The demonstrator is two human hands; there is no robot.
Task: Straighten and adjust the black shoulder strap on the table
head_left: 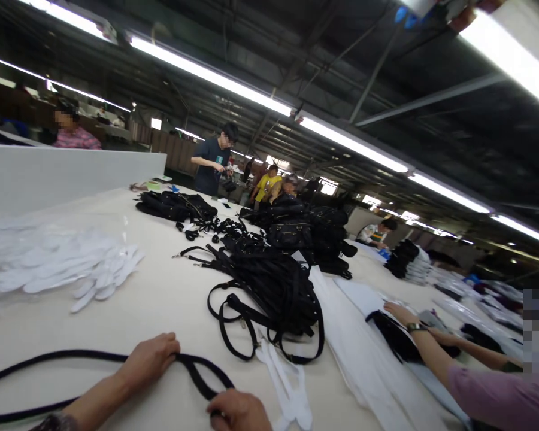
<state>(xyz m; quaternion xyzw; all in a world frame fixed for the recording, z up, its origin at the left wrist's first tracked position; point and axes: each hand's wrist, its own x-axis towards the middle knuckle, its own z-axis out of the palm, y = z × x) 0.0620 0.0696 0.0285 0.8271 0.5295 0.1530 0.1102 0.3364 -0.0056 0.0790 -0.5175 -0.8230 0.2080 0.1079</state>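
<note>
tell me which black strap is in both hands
The long strap at the near edge, held by left hand and right hand; the rest lie heaped mid-table.

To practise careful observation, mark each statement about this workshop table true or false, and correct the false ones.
1. Both the left hand and the right hand are on the black strap. True.
2. The pile of black straps lies on the floor. False: it lies on the table.
3. The co-worker's wrist bears a watch. True.
4. The white pieces on the left sit in a cardboard box. False: they lie spread on the table.
</note>
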